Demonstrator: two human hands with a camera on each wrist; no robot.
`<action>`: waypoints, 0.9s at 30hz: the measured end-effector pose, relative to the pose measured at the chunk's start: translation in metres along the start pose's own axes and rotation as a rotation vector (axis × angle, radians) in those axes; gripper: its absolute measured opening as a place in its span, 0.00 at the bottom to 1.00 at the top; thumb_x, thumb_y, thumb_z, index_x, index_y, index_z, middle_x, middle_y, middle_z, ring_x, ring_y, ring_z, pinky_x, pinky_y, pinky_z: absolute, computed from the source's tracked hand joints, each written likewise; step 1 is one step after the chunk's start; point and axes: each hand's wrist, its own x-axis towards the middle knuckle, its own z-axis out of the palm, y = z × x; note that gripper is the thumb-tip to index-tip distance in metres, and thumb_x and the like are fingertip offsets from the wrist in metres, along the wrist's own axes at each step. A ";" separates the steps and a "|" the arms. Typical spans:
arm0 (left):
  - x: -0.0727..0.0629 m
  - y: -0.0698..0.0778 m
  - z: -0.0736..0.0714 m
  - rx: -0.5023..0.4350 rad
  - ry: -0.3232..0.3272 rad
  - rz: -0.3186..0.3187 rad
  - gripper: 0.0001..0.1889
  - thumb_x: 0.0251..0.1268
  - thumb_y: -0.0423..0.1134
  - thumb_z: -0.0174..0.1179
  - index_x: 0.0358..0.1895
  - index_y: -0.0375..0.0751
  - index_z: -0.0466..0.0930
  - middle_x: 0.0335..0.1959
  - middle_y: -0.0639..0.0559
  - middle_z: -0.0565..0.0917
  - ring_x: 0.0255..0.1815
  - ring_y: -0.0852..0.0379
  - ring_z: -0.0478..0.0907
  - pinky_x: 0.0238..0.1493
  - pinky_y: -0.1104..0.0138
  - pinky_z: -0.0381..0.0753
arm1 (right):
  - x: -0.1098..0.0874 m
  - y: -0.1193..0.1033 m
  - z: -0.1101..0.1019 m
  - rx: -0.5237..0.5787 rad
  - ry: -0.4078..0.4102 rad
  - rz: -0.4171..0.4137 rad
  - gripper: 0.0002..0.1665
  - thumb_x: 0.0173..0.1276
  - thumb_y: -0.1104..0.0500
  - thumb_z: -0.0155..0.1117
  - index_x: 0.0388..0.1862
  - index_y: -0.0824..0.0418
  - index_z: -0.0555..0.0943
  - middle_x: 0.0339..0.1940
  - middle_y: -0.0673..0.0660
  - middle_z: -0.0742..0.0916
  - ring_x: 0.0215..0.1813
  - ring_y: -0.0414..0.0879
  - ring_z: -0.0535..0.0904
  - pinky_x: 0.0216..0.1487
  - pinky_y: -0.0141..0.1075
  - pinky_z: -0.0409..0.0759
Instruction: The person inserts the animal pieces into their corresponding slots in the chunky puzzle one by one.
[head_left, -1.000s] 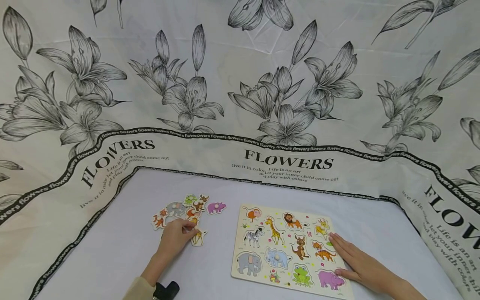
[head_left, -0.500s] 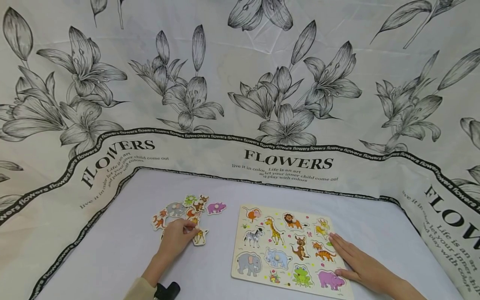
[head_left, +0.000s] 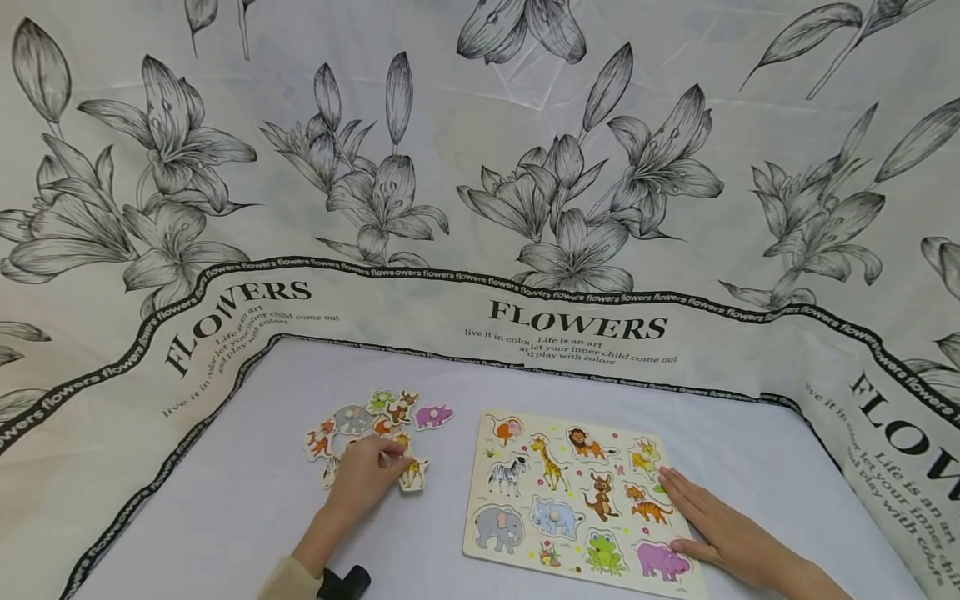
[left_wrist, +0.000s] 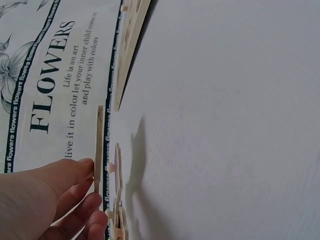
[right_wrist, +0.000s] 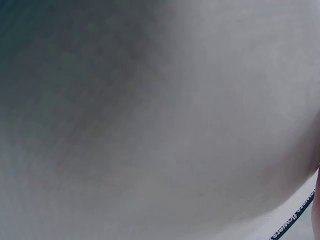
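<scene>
My left hand [head_left: 367, 475] pinches a wooden giraffe puzzle piece [head_left: 413, 477] between thumb and fingertips. The left wrist view shows this piece edge-on, raised above the white cloth, with a shadow beside it. To the right lies a wooden animal puzzle board [head_left: 474, 475], printed with animal shapes. A blue rhino piece [head_left: 553, 517] with a knob sits in the board. My right hand [head_left: 720, 529] rests on the board's right edge with its fingers extended. Only a sliver of skin appears at the right border of the blurred right wrist view.
Loose knobbed pieces lie clustered behind my left hand: an elephant [head_left: 351, 419], a frog [head_left: 381, 402], a kangaroo [head_left: 402, 408], an orange tiger [head_left: 321, 440] and a partly hidden zebra [head_left: 330, 475]. A purple hippo [head_left: 434, 417] lies right of them. Flower-printed fabric [head_left: 420, 325] rises behind.
My left hand has shifted slightly right with the giraffe piece, uncovering part of the zebra piece. My right hand and the board have stayed put.
</scene>
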 end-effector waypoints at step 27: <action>0.003 0.042 0.030 -0.073 -0.029 0.100 0.07 0.52 0.39 0.70 0.33 0.41 0.86 0.27 0.55 0.83 0.23 0.68 0.67 0.23 0.76 0.68 | 0.000 0.000 0.001 0.005 -0.023 0.023 0.48 0.63 0.45 0.65 0.74 0.66 0.58 0.80 0.48 0.54 0.76 0.23 0.34 0.68 0.13 0.32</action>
